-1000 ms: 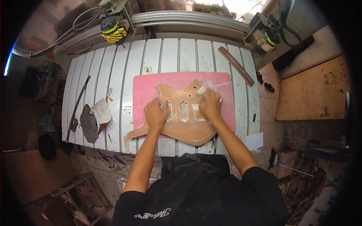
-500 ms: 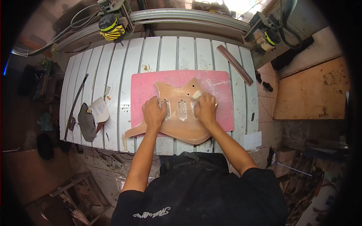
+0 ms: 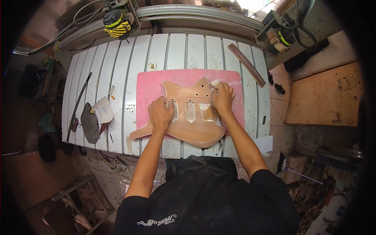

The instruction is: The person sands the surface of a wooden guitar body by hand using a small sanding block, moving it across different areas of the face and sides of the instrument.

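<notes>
An unfinished wooden electric guitar body [image 3: 196, 131], with routed cavities and small drilled holes, lies flat on a pink mat [image 3: 147, 80]. My left hand [image 3: 160, 113] is closed on its left side, the thumb by the leftmost cavity and the fingers over the edge. At the upper right edge, my right hand [image 3: 223, 98] grips a pale sanding block [image 3: 214, 83], which pokes out past the fingertips. Its contact with the wood is mostly hidden by the hand. Whitish dust shows in the cavities and on the mat.
The mat sits on a white slatted table [image 3: 133, 58]. A dark wooden strip [image 3: 246, 64] lies at the far right; a cap [image 3: 92, 123] and a long dark bar [image 3: 80, 103] lie left. Beyond the table stands a metal rail [image 3: 196, 13] carrying yellow-black power tools [image 3: 115, 25].
My right hand has moved right and slightly away from me with the sanding block, from beside the holes to the body's upper right edge. My left hand stays on the body.
</notes>
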The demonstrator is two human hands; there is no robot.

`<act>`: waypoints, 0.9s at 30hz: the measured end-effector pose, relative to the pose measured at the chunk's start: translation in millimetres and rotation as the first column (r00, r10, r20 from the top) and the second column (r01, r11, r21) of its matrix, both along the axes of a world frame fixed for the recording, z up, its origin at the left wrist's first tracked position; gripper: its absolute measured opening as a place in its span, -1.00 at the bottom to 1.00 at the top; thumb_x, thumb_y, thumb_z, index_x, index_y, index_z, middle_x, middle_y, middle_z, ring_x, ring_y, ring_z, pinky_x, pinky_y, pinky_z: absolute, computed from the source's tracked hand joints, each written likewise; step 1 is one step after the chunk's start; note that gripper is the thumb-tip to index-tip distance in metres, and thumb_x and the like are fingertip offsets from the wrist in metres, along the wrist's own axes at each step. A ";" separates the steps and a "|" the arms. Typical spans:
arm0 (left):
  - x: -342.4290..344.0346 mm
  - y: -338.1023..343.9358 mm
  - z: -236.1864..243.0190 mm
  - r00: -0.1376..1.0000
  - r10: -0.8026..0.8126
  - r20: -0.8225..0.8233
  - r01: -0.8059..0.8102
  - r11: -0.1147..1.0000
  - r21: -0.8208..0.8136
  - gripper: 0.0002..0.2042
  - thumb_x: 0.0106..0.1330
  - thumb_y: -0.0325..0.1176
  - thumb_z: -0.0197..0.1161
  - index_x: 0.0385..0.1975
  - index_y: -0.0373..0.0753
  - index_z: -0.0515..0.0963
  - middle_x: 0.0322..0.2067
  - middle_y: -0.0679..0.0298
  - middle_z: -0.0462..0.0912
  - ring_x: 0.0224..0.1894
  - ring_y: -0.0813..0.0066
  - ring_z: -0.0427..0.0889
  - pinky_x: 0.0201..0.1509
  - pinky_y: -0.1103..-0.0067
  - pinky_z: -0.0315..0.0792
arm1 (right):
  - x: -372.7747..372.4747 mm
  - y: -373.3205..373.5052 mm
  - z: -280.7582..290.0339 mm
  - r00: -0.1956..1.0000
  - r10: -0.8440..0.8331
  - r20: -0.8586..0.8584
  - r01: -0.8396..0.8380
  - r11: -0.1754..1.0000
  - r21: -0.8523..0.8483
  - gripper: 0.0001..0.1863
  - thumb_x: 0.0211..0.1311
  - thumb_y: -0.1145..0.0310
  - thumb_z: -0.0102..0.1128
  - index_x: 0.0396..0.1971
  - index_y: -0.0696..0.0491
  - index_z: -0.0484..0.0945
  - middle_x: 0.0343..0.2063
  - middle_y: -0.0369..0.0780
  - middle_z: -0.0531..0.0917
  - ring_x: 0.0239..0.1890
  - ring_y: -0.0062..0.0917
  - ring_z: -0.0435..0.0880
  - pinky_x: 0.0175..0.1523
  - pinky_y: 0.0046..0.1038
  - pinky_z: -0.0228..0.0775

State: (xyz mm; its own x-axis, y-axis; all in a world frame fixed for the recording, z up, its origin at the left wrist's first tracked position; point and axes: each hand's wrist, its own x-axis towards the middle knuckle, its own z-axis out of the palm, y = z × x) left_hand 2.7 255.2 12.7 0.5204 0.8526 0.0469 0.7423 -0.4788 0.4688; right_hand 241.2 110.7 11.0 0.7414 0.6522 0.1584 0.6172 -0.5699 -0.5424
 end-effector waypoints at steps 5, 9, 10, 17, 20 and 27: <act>3.6 3.2 -1.1 0.998 -0.001 -0.065 -0.001 1.000 -0.020 -0.65 0.34 -0.11 0.37 -0.13 -0.31 0.66 -0.26 -0.01 0.73 -0.07 -0.04 0.66 0.16 0.13 0.42 | -50.4 -9.5 -24.7 0.941 0.262 0.212 -0.270 0.963 0.005 -0.85 0.31 0.39 0.31 -0.14 -0.03 0.66 0.07 -0.11 0.63 0.12 -0.06 0.53 0.22 0.09 0.30; 3.3 -2.6 -0.5 1.000 -0.015 -0.002 0.016 1.000 0.008 -0.65 0.35 -0.11 0.37 -0.13 -0.31 0.66 -0.26 -0.01 0.72 -0.06 -0.04 0.66 0.16 0.13 0.42 | -7.0 24.7 -4.4 0.988 0.153 0.031 -0.153 0.988 -0.007 -0.83 0.29 0.42 0.34 -0.13 0.01 0.67 0.15 -0.08 0.61 0.15 -0.09 0.51 0.29 0.07 0.27; 1.6 -1.9 -1.8 1.000 -0.012 -0.005 0.012 1.000 0.006 -0.65 0.35 -0.12 0.37 -0.13 -0.31 0.66 -0.26 -0.02 0.72 -0.06 -0.04 0.66 0.16 0.13 0.42 | -6.2 36.4 7.3 0.996 0.093 -0.002 -0.093 0.995 0.031 -0.86 0.29 0.43 0.35 -0.17 0.04 0.67 0.17 -0.06 0.59 0.16 -0.08 0.50 0.28 0.06 0.30; -0.4 3.7 -2.6 1.000 -0.007 0.008 0.007 1.000 0.012 -0.63 0.36 -0.11 0.36 -0.11 -0.34 0.66 -0.28 -0.02 0.72 -0.08 -0.06 0.65 0.16 0.12 0.41 | -54.3 25.4 -11.7 0.897 0.425 0.121 -0.434 0.900 0.051 -0.85 0.38 0.38 0.31 -0.11 0.03 0.69 0.15 -0.07 0.61 0.17 -0.08 0.50 0.30 0.08 0.29; 6.0 3.1 3.8 0.998 -0.044 -0.048 0.040 0.996 -0.079 -0.58 0.36 -0.10 0.37 0.00 -0.35 0.66 -0.19 -0.03 0.75 -0.03 -0.05 0.66 0.20 0.13 0.42 | 16.7 54.6 -8.0 0.994 0.109 0.015 -0.109 0.994 -0.004 -0.76 0.37 0.28 0.36 -0.02 -0.02 0.69 0.12 -0.09 0.65 0.21 -0.08 0.52 0.35 0.13 0.27; 11.7 0.5 -18.7 0.980 -0.175 0.095 0.162 0.979 0.127 -0.13 0.41 0.15 0.29 0.57 -0.36 0.28 0.56 -0.14 0.29 0.60 -0.12 0.23 0.65 0.05 0.06 | 47.2 -39.6 -33.3 0.986 -0.169 0.008 0.166 0.976 0.137 -0.68 0.28 0.31 0.46 0.01 -0.05 0.68 0.16 -0.12 0.65 0.29 -0.04 0.52 0.41 0.04 0.29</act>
